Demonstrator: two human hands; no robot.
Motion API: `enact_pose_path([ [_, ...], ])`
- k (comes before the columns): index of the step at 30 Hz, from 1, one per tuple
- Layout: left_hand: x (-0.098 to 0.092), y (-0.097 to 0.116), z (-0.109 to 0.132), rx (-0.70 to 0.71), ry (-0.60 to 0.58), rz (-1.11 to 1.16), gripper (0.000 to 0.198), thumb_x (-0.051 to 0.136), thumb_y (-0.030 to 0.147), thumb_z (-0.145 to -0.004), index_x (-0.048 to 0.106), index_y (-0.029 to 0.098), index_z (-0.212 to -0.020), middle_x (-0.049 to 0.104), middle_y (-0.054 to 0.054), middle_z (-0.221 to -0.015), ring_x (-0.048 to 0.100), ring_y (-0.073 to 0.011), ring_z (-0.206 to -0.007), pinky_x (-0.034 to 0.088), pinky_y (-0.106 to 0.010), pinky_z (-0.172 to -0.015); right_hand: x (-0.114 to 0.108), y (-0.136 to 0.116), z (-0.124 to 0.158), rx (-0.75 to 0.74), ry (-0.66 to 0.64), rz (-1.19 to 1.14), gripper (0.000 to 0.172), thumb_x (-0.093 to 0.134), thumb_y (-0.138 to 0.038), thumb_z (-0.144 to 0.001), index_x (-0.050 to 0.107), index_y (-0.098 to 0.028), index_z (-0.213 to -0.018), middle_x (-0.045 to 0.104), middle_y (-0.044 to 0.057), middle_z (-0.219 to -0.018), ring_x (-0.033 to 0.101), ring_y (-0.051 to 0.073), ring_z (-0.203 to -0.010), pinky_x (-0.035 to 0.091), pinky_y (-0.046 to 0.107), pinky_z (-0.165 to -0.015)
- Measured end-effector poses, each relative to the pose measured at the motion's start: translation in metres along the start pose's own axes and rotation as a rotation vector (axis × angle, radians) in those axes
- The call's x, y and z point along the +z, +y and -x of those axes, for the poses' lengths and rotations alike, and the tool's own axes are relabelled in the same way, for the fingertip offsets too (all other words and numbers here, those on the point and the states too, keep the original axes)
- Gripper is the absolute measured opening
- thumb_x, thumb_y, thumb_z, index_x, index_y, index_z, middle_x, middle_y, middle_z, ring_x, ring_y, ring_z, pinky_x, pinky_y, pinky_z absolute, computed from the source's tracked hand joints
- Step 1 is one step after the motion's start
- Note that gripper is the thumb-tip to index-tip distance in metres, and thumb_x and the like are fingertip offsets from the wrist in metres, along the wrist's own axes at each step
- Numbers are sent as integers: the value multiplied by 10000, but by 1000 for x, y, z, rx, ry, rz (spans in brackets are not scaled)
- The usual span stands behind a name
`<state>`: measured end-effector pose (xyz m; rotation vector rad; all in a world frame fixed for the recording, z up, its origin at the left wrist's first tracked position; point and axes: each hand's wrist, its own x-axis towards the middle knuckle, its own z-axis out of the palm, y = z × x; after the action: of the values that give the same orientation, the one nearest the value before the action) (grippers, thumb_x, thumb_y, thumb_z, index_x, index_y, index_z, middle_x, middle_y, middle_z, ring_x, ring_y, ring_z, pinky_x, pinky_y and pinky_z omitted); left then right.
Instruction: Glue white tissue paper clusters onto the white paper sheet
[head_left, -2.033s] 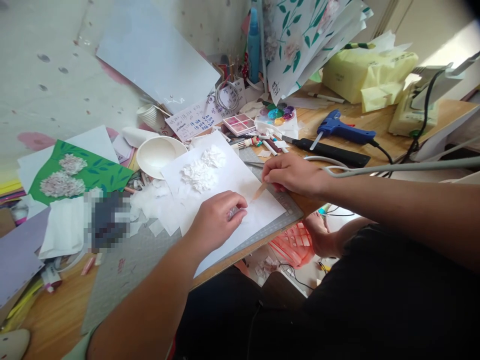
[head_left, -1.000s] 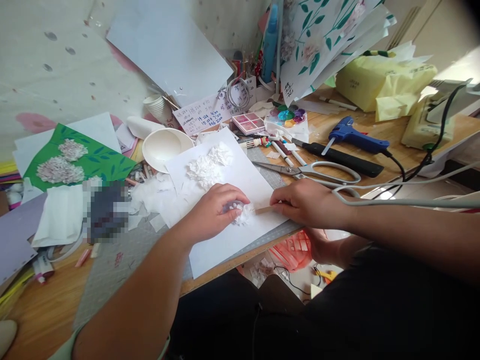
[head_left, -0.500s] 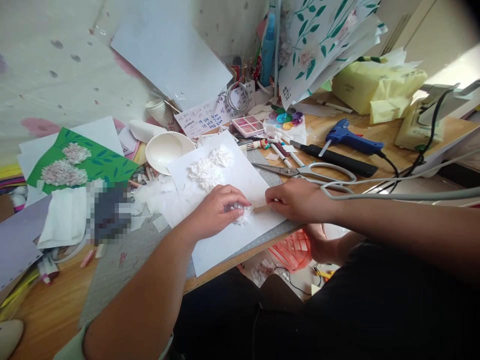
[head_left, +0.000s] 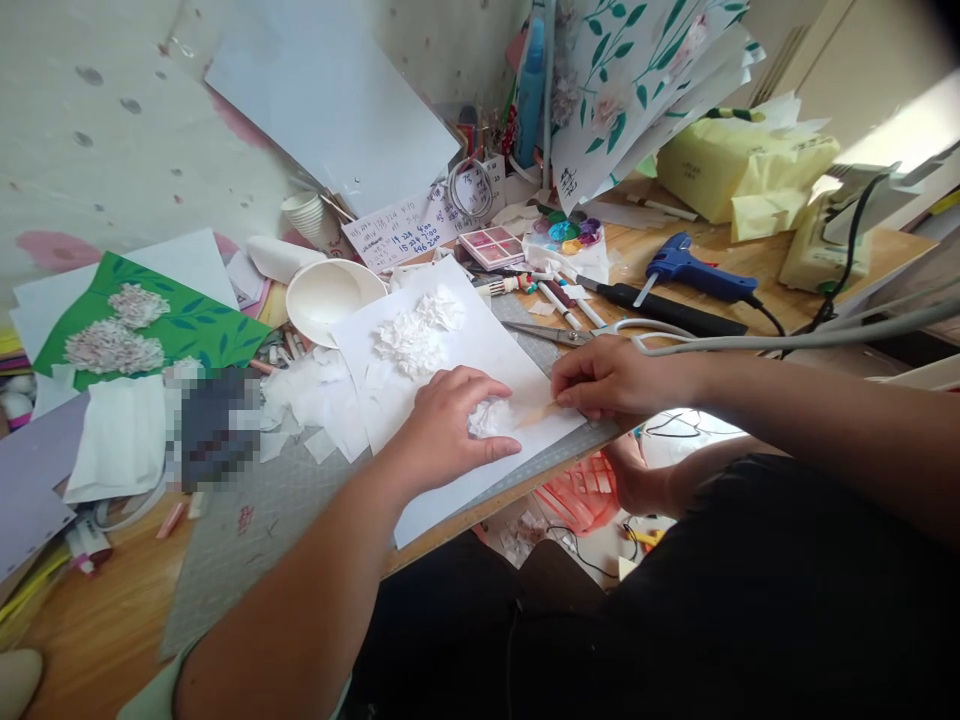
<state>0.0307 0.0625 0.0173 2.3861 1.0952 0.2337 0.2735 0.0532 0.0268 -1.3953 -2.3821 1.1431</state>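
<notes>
A ruffled white paper flower (head_left: 491, 418) lies on a white sheet of paper (head_left: 442, 500). My left hand (head_left: 454, 425) curves around it, thumb and fingers apart on either side; the palm side is hidden. My right hand (head_left: 600, 375) is closed on a flat tan wooden stick (head_left: 534, 414), blurred by motion, whose free end points toward that flower. Farther up the same sheet sits a larger cluster of white paper petals (head_left: 420, 335).
Scissors (head_left: 551, 333), a black-handled tool (head_left: 667, 310) and a blue glue gun (head_left: 694, 268) lie beyond my right hand. A white paper cup (head_left: 334, 300) and paper scraps (head_left: 311, 385) are at the left. A green card with flowers (head_left: 82, 300) lies farther left.
My left fingers have spread from their pinch at the flower. My right hand has drawn the stick away to the right. The view has shifted slightly.
</notes>
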Motion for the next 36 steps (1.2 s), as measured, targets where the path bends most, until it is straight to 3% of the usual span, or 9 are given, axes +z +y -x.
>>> enact_pose_path([
  [5, 9, 6, 0, -36, 47, -62, 376, 642, 386, -754, 568, 264, -1102, 535, -36, -1151, 444, -255, -1096, 365, -450, -964, 6, -9, -5, -40, 53, 162, 168, 481, -233, -799, 635, -175, -761, 597, -9, -614, 512, 112, -577, 371, 214, -572],
  [17, 1, 2, 2, 2, -26, -66, 378, 626, 267, -763, 552, 272, -1134, 522, -28, -1188, 429, -244, -1121, 345, -430, -994, 10, -13, -8, 99, 96, 144, 166, 485, -248, -798, 639, -191, -779, 637, -19, -604, 534, 103, -538, 372, 211, -553],
  [28, -2, -5, 1, 64, -50, -51, 376, 613, 235, -768, 550, 275, -1136, 533, -26, -1190, 448, -240, -1115, 365, -414, -980, 7, 1, -7, 75, 21, -252, 184, 474, -333, -823, 590, -193, -796, 580, -21, -578, 551, 110, -506, 443, 219, -502],
  [33, -9, -2, 1, 54, -86, -4, 427, 639, 260, -754, 540, 259, -1169, 542, -36, -1199, 446, -234, -1151, 358, -410, -1005, 9, 3, -8, 64, 42, -216, 199, 455, -346, -841, 585, -197, -817, 577, -24, -578, 525, 103, -483, 419, 215, -480],
  [36, -22, -7, 4, 21, -85, 107, 461, 646, 295, -751, 527, 268, -1195, 541, -32, -1223, 493, -212, -1129, 407, -365, -969, 8, -2, -7, 74, 41, -198, 197, 450, -344, -851, 576, -196, -814, 579, -23, -589, 528, 101, -493, 422, 211, -492],
])
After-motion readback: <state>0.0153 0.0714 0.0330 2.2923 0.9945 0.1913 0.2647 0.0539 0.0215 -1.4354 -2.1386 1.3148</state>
